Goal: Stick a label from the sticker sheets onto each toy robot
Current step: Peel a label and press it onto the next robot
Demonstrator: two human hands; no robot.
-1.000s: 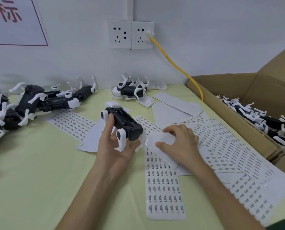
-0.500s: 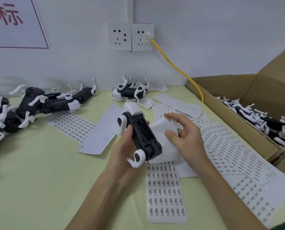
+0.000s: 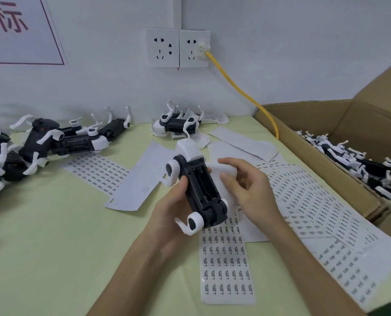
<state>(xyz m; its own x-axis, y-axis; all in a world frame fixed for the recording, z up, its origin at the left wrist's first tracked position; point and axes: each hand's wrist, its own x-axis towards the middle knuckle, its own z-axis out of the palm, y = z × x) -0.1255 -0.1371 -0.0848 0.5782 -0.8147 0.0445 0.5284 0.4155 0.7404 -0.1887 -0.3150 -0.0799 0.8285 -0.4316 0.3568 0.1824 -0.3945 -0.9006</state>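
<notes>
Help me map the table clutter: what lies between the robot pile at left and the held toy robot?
Head view: a printed sticker sheet and a blank white sheet lie flat between the robot pile and the held toy robot.

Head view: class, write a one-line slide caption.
Left hand grips an upturned toy robot while the right hand holds a white piece beside it, above sticker sheets.
</notes>
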